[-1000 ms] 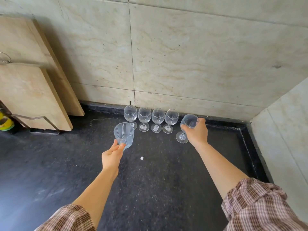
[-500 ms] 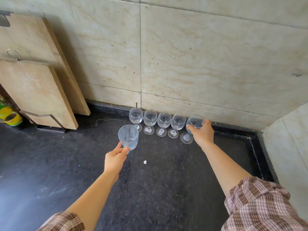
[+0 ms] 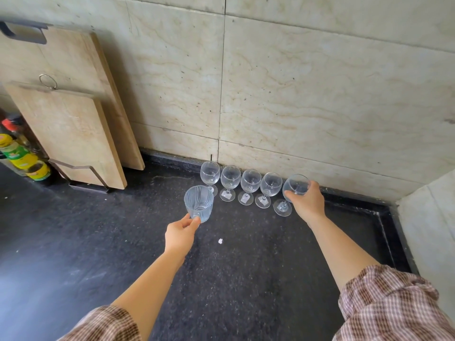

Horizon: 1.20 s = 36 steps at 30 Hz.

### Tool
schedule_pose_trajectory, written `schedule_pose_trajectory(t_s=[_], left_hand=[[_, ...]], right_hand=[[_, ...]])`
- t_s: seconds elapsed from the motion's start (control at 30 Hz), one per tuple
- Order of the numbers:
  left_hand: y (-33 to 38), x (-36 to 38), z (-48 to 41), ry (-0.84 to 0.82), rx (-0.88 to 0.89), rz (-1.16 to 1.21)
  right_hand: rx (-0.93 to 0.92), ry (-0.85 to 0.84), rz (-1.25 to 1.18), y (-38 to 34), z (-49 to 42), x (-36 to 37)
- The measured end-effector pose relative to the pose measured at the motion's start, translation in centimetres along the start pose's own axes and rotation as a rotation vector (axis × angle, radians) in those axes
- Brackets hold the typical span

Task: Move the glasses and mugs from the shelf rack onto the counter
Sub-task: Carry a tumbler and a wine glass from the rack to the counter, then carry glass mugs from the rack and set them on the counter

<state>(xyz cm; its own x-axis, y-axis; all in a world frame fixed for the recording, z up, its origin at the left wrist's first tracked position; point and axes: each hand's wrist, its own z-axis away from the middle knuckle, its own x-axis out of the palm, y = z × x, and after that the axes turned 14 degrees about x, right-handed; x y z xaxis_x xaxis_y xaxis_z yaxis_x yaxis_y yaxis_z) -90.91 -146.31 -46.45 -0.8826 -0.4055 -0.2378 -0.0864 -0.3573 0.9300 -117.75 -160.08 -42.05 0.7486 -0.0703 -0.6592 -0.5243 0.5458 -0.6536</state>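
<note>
Several clear wine glasses (image 3: 250, 183) stand in a row on the dark counter (image 3: 246, 279) against the marble wall. My right hand (image 3: 306, 203) grips the bowl of the rightmost wine glass (image 3: 293, 187), whose foot touches the counter at the row's right end. My left hand (image 3: 181, 231) holds a ribbed clear tumbler (image 3: 199, 203) by its base, tilted toward me, just in front of the row's left end. The shelf rack is out of view.
Two wooden cutting boards (image 3: 71, 124) lean in a metal stand at the left. Bottles with yellow labels (image 3: 22, 156) stand at the far left edge. A side wall (image 3: 428, 230) closes the counter on the right. A white crumb (image 3: 220, 240) lies between my arms.
The wine glass in my right hand has come down so its foot rests at the row's right end. The tumbler in my left hand stays near the row's left end. My view shifted left.
</note>
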Motion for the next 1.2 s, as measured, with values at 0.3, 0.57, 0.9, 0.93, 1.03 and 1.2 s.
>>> schedule_pose_trajectory(t_s=[0.3,0.57,0.9,0.93,1.03,1.2], left_hand=[[1.8,-1.8,1.0,0.038,0.024,-0.235],[3.7,-7.7,5.1,0.120,0.084,-0.341],[0.6,-23.4,15.7,0.268,0.143,-0.466],[0.0,-25.6,17.3,0.287,0.145,-0.499],[-2.3,-32.4,23.1,0.342,0.138,-0.597],[-6.4,-43.4,34.1,0.464,0.078,-0.708]], right_hand=[[-0.339,0.119,0.157,-1.8,4.4,0.3],[-0.606,-0.189,0.338,-3.5,14.3,6.5],[-0.882,-0.439,0.572,-4.5,33.0,13.3],[-0.907,-0.459,0.579,-4.5,35.6,14.1],[-0.984,-0.518,0.621,-3.7,44.0,16.5],[-1.173,-0.614,0.667,-1.6,59.4,20.2]])
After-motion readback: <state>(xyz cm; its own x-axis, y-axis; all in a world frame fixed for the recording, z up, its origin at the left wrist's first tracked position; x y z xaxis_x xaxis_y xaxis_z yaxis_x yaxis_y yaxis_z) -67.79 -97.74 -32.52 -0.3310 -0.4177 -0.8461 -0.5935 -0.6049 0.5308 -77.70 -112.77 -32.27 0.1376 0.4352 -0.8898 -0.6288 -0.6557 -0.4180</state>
